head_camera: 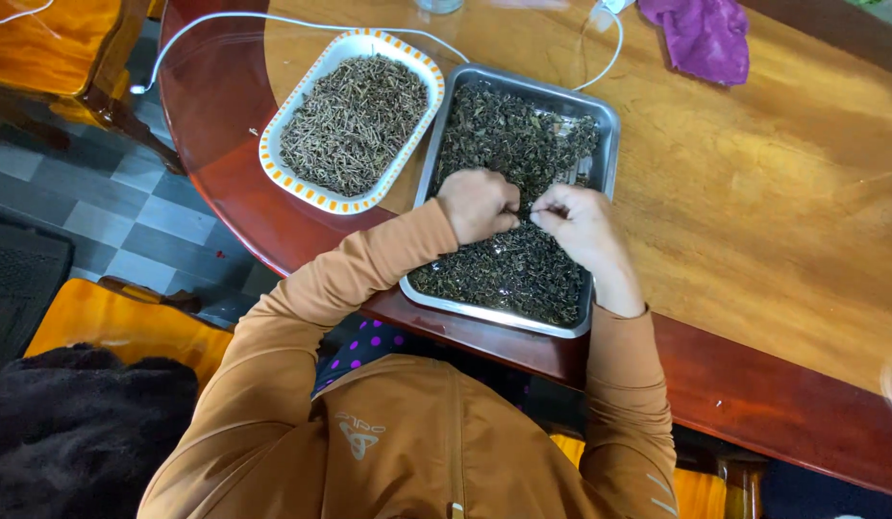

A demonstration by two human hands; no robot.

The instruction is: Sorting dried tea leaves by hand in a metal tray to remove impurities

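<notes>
Risk, as I judge it: the steel tray [606, 144] sits w/ its near edge right at the table's [773, 240] near rim, just in front of the person's chest, so a forearm nudge could tip it & spill the dark dried leaves [508, 144] onto lap or floor. Also loose bits may flick over the tray's left wall toward the oval dish [273, 135] and mix w/ the paler dried stems [352, 120] there. White cable [225, 21] loops along the far left edge; a snag could drag the dish.

Pose, L to R: left hand [477, 204] over the tray's middle, curled nearly into a fist, knuckles up, fingertips pinched toward the right hand; what it grips is too small to tell, prob. a leaf bit. Right hand [581, 219] just beside it, fingers bent, thumb & forefinger pinching at the same spot, tips touching or nearly so. Both forearms angle in from the near edge, elbows out, wrists low over the leaves. Purple cloth [704, 34] lies at the far edge, well apart
</notes>
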